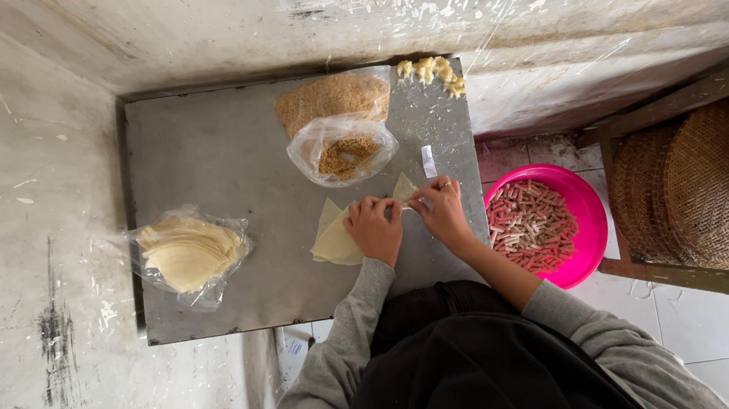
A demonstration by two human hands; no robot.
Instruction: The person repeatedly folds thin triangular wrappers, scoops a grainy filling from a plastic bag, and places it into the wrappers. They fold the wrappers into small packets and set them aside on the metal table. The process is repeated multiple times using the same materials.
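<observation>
My left hand [374, 228] and my right hand [440, 208] rest side by side on a pale thin pastry sheet [335, 236] lying on the grey metal table [219, 160]. Both hands have their fingers curled over the sheet's upper edge, pinching or folding it. A corner of the sheet [404, 187] sticks up between the hands. What lies under the fingers is hidden.
A stack of pale round sheets in clear plastic [188, 252] lies at the table's left. An open plastic bag of brown crumbs [339, 130] sits at the back, pale pieces [433, 71] at the far corner. A pink bowl of small sticks [541, 224] stands right, beside a woven-seat wooden chair [697, 188].
</observation>
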